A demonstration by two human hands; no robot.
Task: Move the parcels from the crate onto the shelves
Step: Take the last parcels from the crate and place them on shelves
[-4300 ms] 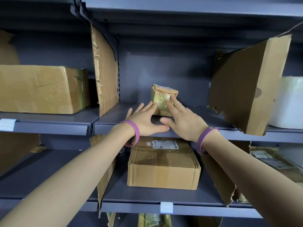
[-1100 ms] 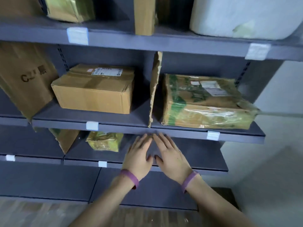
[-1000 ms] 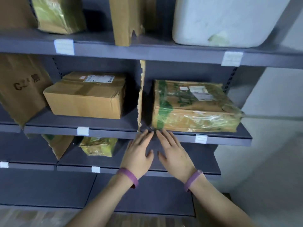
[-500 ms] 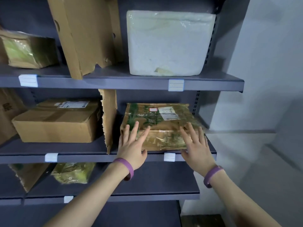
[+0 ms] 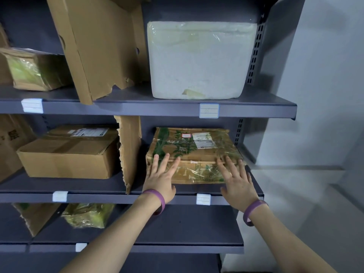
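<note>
A flat cardboard parcel with green leaf print and clear wrap lies on the right bay of the middle shelf. My left hand rests flat on its front left corner, fingers spread. My right hand lies flat against its front right corner, fingers spread too. Neither hand is curled around the parcel. The crate is out of view.
A white foam box and a leaning cardboard divider stand on the shelf above. A brown carton sits left of a torn divider. A wrapped parcel lies on the lower shelf. A grey wall is at right.
My view swung right and up from the lower shelves. Both hands rose to the middle shelf and spread apart onto the leaf-print parcel's front corners; since half a second ago they barely shifted.
</note>
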